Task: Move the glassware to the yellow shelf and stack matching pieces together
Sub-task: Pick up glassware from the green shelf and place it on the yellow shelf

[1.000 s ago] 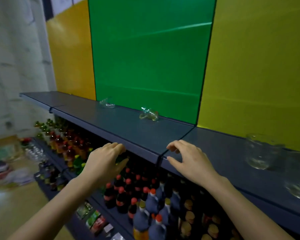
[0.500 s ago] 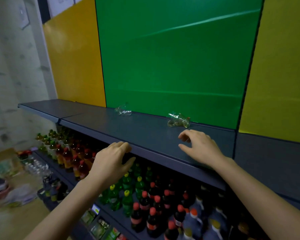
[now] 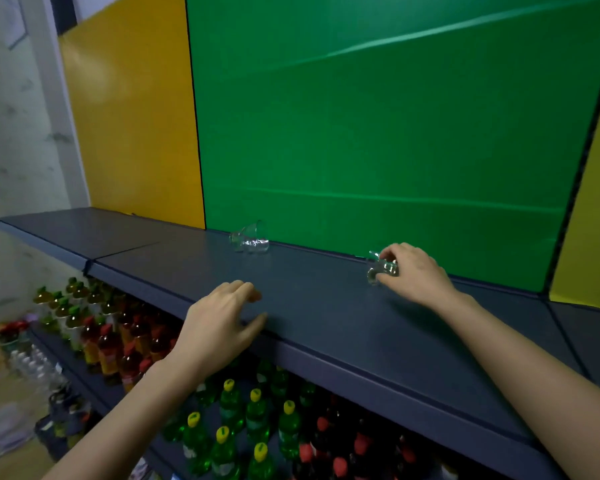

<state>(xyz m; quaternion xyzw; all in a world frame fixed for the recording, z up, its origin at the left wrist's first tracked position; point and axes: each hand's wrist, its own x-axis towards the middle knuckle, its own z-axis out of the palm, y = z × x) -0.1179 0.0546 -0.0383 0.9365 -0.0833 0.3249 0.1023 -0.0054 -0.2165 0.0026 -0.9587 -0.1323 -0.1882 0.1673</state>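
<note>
Two groups of small clear glasses lie on their sides on the dark grey shelf (image 3: 326,306), against the green back panel (image 3: 378,133). My right hand (image 3: 413,275) has its fingers closed around the right-hand small glasses (image 3: 380,270). The left-hand small glasses (image 3: 250,239) lie untouched further left. My left hand (image 3: 222,320) rests palm down on the shelf's front edge, fingers loosely apart, holding nothing. Yellow back panels stand at the left (image 3: 132,126) and at the far right (image 3: 593,237).
Below the shelf, lower shelves hold rows of bottles: green ones with yellow caps (image 3: 243,420), dark ones with red caps (image 3: 326,441), amber ones (image 3: 104,341). A pale wall (image 3: 18,133) and cluttered floor lie to the left.
My view swung left, so the big glassware on the right left the frame. My right hand reached forward from the shelf edge and closed on the right-hand small glasses. The left hand stayed at the edge.
</note>
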